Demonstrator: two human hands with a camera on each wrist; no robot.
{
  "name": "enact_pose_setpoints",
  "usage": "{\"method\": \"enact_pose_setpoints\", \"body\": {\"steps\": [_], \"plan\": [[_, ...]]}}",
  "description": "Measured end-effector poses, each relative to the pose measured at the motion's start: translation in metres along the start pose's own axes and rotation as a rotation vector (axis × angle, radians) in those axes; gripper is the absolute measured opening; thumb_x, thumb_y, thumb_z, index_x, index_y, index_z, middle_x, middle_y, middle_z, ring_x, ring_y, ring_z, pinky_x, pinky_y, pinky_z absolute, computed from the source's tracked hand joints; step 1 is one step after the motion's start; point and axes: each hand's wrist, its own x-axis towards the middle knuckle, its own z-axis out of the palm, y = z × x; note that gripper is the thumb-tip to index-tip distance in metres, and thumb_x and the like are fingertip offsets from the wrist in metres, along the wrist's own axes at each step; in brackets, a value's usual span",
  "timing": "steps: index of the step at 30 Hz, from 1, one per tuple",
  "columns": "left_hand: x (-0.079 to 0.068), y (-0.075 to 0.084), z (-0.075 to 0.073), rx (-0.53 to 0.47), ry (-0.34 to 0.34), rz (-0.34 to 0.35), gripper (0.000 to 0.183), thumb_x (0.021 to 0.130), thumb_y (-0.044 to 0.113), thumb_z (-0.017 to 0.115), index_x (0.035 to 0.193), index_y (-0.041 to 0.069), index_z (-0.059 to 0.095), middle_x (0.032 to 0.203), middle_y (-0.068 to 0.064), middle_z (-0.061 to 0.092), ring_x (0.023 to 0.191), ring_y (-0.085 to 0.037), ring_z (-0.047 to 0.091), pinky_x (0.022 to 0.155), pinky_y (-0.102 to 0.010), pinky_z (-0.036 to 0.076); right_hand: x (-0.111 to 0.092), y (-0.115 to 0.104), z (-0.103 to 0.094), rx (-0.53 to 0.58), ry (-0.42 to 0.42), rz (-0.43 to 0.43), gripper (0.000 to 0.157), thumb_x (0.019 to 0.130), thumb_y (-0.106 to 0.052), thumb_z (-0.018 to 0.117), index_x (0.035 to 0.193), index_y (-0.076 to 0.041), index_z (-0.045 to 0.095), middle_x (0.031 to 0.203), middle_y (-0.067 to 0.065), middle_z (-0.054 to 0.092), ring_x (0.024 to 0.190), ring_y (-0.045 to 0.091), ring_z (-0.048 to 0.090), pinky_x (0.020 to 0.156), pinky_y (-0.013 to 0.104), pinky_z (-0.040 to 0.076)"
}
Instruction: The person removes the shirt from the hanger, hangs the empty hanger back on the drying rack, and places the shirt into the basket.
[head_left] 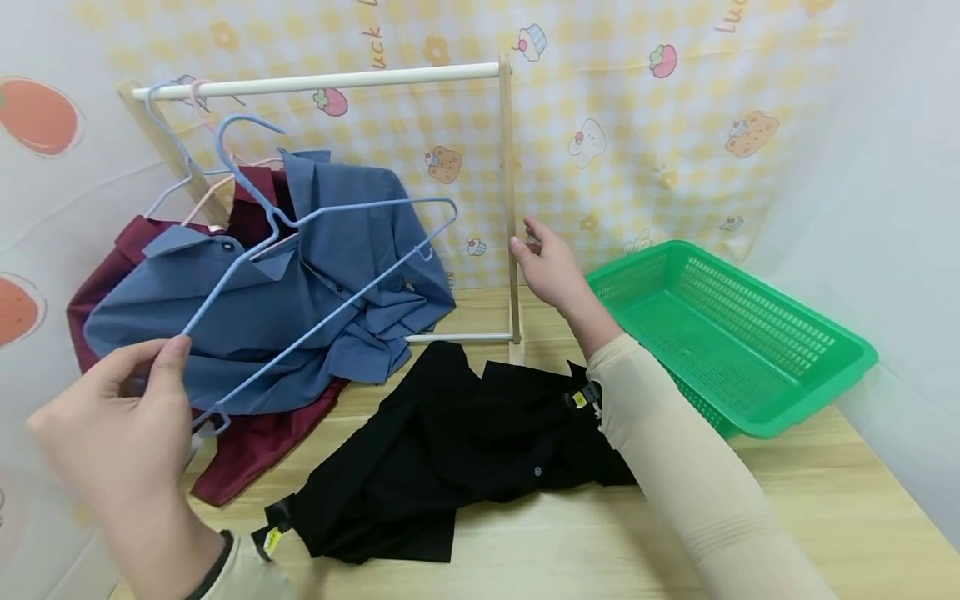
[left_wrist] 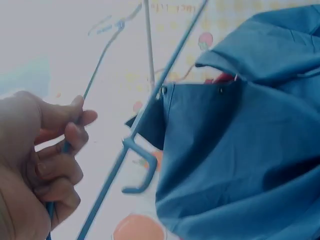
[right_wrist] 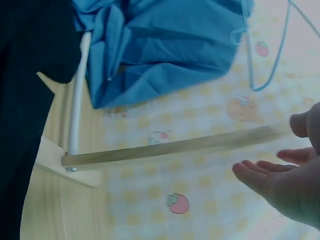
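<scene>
My left hand (head_left: pixel 131 417) pinches one arm of a light blue clothes hanger (head_left: pixel 330 333), which is held up bare with its hook at the top. In the left wrist view the hanger wire (left_wrist: pixel 107 192) runs past the fingers, near a blue shirt (left_wrist: pixel 250 145). My right hand (head_left: pixel 551 267) holds nothing; its fingers are loosely spread beside the right wooden post (head_left: pixel 510 192) of a clothes rack. The right wrist view shows these fingers (right_wrist: pixel 255 175) close to the post. Below, a black shirt (head_left: pixel 442 442) lies spread on the table.
The rack's white rail (head_left: pixel 322 81) carries hangers at its left end, with the blue shirt (head_left: pixel 247 317) and a maroon garment (head_left: pixel 255 442) below it. A green plastic basket (head_left: pixel 742 333) stands at the right. A checked cloth (head_left: pixel 637 108) covers the wall behind.
</scene>
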Motion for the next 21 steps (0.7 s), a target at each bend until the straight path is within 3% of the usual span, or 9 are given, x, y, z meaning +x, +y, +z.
{"method": "enact_pose_setpoints", "body": {"steps": [5, 7, 10, 12, 14, 16, 18, 21], "plan": [[0.007, 0.019, 0.009, 0.001, -0.024, -0.082, 0.036, 0.102, 0.042, 0.07, 0.114, 0.01, 0.084, 0.069, 0.023, 0.06, 0.066, 0.02, 0.036, 0.068, -0.011, 0.03, 0.013, -0.001, 0.008, 0.069, 0.076, -0.024, 0.054, 0.114, -0.028, 0.049, 0.164, -0.01, 0.037, 0.16, 0.017, 0.053, 0.147, 0.036, 0.053, 0.118, 0.047, 0.049], [0.01, 0.027, 0.011, 0.009, -0.045, -0.11, 0.036, 0.102, 0.042, 0.069, 0.116, 0.011, 0.083, 0.073, 0.011, 0.065, 0.07, 0.019, 0.036, 0.076, -0.015, 0.033, 0.015, -0.002, 0.011, 0.077, 0.101, -0.037, 0.05, 0.114, -0.024, 0.048, 0.161, -0.008, 0.041, 0.154, 0.019, 0.057, 0.142, 0.036, 0.057, 0.115, 0.046, 0.052], [0.017, 0.038, 0.016, 0.006, -0.078, -0.156, 0.037, 0.102, 0.045, 0.069, 0.119, 0.015, 0.083, 0.071, 0.022, 0.055, 0.075, 0.016, 0.036, 0.095, -0.026, 0.038, 0.017, -0.001, 0.015, 0.072, 0.131, -0.052, 0.045, 0.114, -0.021, 0.047, 0.157, -0.005, 0.044, 0.148, 0.021, 0.06, 0.135, 0.036, 0.061, 0.11, 0.047, 0.054], [0.02, 0.045, 0.019, -0.007, -0.081, -0.166, 0.038, 0.102, 0.045, 0.068, 0.121, 0.015, 0.082, 0.081, 0.004, 0.072, 0.084, 0.011, 0.045, 0.106, -0.036, 0.039, 0.019, 0.0, 0.019, 0.073, 0.152, -0.067, 0.043, 0.114, -0.02, 0.047, 0.154, -0.004, 0.046, 0.144, 0.022, 0.062, 0.131, 0.036, 0.063, 0.107, 0.047, 0.055], [0.023, 0.053, 0.022, -0.007, -0.088, -0.178, 0.04, 0.102, 0.048, 0.067, 0.125, 0.018, 0.08, 0.096, -0.005, 0.08, 0.1, 0.001, 0.058, 0.111, -0.045, 0.04, 0.02, 0.002, 0.023, 0.075, 0.176, -0.089, 0.042, 0.114, -0.019, 0.047, 0.153, -0.003, 0.048, 0.141, 0.023, 0.064, 0.126, 0.036, 0.066, 0.104, 0.046, 0.057], [0.027, 0.06, 0.026, 0.008, -0.094, -0.179, 0.042, 0.103, 0.05, 0.064, 0.128, 0.02, 0.079, 0.117, -0.014, 0.08, 0.12, -0.014, 0.062, 0.107, -0.048, 0.042, 0.021, 0.005, 0.027, 0.081, 0.204, -0.118, 0.041, 0.114, -0.018, 0.048, 0.152, -0.001, 0.049, 0.137, 0.024, 0.066, 0.122, 0.036, 0.068, 0.101, 0.046, 0.058], [0.031, 0.066, 0.03, 0.025, -0.11, -0.173, 0.043, 0.104, 0.051, 0.062, 0.131, 0.021, 0.078, 0.123, -0.016, 0.079, 0.134, -0.025, 0.059, 0.097, -0.045, 0.042, 0.022, 0.007, 0.03, 0.088, 0.225, -0.142, 0.04, 0.113, -0.017, 0.05, 0.15, -0.001, 0.052, 0.133, 0.025, 0.069, 0.119, 0.037, 0.07, 0.099, 0.046, 0.059], [0.038, 0.072, 0.037, 0.062, -0.149, -0.159, 0.045, 0.105, 0.052, 0.058, 0.134, 0.022, 0.076, 0.122, -0.016, 0.078, 0.135, -0.031, 0.059, 0.082, -0.039, 0.036, 0.022, 0.009, 0.033, 0.082, 0.245, -0.166, 0.038, 0.113, -0.016, 0.052, 0.148, -0.002, 0.055, 0.128, 0.023, 0.071, 0.115, 0.036, 0.071, 0.096, 0.046, 0.06]]}}
